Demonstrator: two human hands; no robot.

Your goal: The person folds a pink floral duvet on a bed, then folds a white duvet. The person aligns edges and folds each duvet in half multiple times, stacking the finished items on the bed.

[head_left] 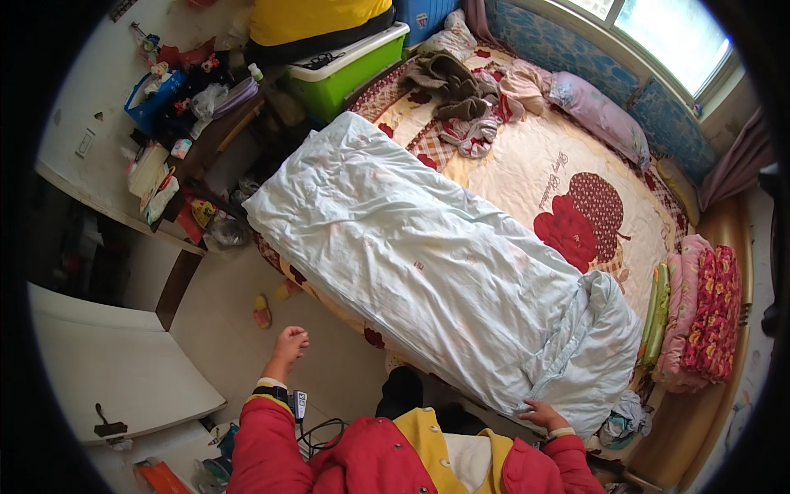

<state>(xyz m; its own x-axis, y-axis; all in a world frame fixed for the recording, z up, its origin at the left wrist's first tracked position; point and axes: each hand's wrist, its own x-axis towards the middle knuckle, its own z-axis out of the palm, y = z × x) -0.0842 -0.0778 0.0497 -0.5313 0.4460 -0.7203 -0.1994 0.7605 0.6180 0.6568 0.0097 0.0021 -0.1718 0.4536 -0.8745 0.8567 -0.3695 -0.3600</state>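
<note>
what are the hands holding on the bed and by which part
The right hand grips the pale blue folded quilt at its near bottom edge; the left hand hangs free, holding nothing.

Bedroom interior: daylight from a window (666, 33) above blue padded wall panels (576, 58), pale tiled floor (239, 305), cluttered dark side table (222, 132)
</note>
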